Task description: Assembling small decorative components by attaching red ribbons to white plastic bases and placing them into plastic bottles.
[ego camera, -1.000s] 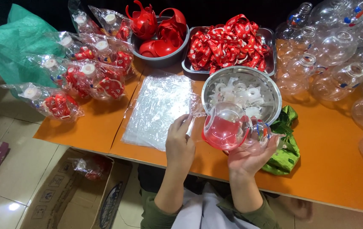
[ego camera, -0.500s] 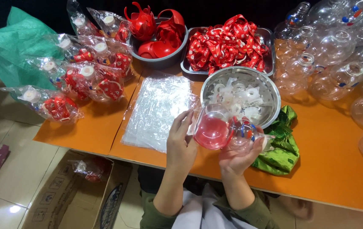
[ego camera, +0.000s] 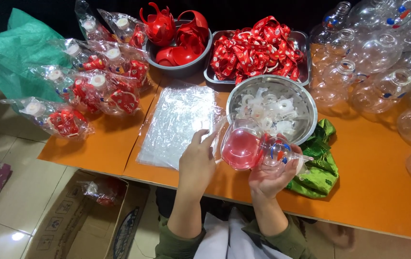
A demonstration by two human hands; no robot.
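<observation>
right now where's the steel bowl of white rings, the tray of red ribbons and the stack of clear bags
steel bowl [ego camera: 306, 103], head view, bare right rim
tray of red ribbons [ego camera: 304, 62], head view, right metal edge
stack of clear bags [ego camera: 176, 122], head view, middle of the top bag

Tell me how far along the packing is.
Done: several bagged bottles lie at the left. In hand: the right hand holds a clear bottle with a red insert, and the left hand touches it. Left: many empty bottles at the right and a stack of bags.
</observation>
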